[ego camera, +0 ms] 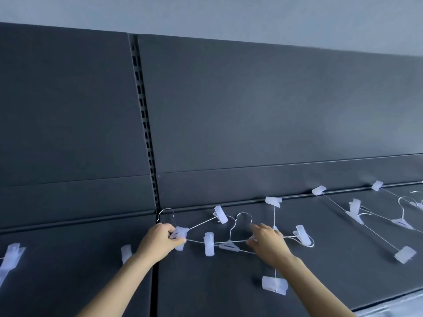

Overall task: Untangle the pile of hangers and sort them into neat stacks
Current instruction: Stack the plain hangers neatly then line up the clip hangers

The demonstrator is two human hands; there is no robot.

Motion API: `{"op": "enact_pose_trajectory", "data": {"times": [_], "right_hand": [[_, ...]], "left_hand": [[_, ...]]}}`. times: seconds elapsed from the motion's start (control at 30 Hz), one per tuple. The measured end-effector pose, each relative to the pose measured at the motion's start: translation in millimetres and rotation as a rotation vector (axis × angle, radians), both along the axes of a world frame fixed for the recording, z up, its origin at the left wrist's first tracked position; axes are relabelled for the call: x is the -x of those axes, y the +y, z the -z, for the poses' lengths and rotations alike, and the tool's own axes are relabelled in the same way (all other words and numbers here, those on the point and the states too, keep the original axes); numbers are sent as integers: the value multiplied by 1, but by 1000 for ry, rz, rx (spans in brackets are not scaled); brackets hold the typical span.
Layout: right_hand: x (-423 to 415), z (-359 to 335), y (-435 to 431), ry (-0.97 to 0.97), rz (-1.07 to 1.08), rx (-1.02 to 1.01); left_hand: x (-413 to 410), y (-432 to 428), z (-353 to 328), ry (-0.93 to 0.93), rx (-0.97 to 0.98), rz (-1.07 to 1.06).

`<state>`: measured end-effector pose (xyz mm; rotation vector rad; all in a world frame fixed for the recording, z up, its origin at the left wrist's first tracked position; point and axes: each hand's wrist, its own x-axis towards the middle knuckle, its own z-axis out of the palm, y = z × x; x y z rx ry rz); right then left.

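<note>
- Hangers (pixel 229 245) of thin wire with frosted plastic clips lie tangled at the middle of a dark shelf (pixel 206 284). Their hooks curve toward the rear lip.
- The left hand (pixel 158 241) grips the end clip (pixel 182 234) at the left end of the tangle, with fingers and thumb curled round it. It sits just right of the seam between two shelf sections.
- The right hand (pixel 270 243) rests on the tangle's wire bar with its fingers bent downward and the thumb at the wire. Whether it pinches the wire or only presses on it cannot be told.
- One long wire runs from a rear clip (pixel 273 201) at the lip, passes under the right hand, and ends at a near clip (pixel 274 286) close to the person.
- A second group of hangers (pixel 357 213) spreads over the right part of the shelf, well apart from the hands, and reaches the frame's right edge.
- Two loose clips (pixel 126 252) and (pixel 13 251) show on the left section, the nearer one just beside the left forearm.
- Bare shelf lies between the forearms and toward the front edge (pixel 389 302) at lower right.
- Behind the lip rises a dark back panel (pixel 251 110), split by a slotted upright (pixel 143 110), with pale wall (pixel 206 10) above.
</note>
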<state>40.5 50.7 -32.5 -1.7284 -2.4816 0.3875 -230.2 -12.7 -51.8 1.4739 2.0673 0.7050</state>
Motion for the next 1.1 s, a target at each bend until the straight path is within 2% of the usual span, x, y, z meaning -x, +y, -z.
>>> {"op": "enact_pose_trajectory", "data": {"times": [0.17,0.3,0.53,0.7,0.8,0.97,1.1], "right_hand": [[-10,4,9,136,-54,91],[-31,-2,12,245,-61,57],[-63,-16,17,498,-14,2],[-60,-28,16,533,-69,63],[-52,-33,14,592,-63,73],[-61,-52,16,740,35,-39],[-90,-50,14,740,164,-56]], "left_hand": [[-8,-5,-3,-41,34,-50],[-7,-10,-2,-72,-11,-126],[-7,-21,-4,-33,-28,-132],[-4,-14,-9,100,-84,-192],[-13,-6,-16,102,-155,-203],[-46,4,-28,39,-201,-133],[-76,11,-25,40,-184,-22]]}}
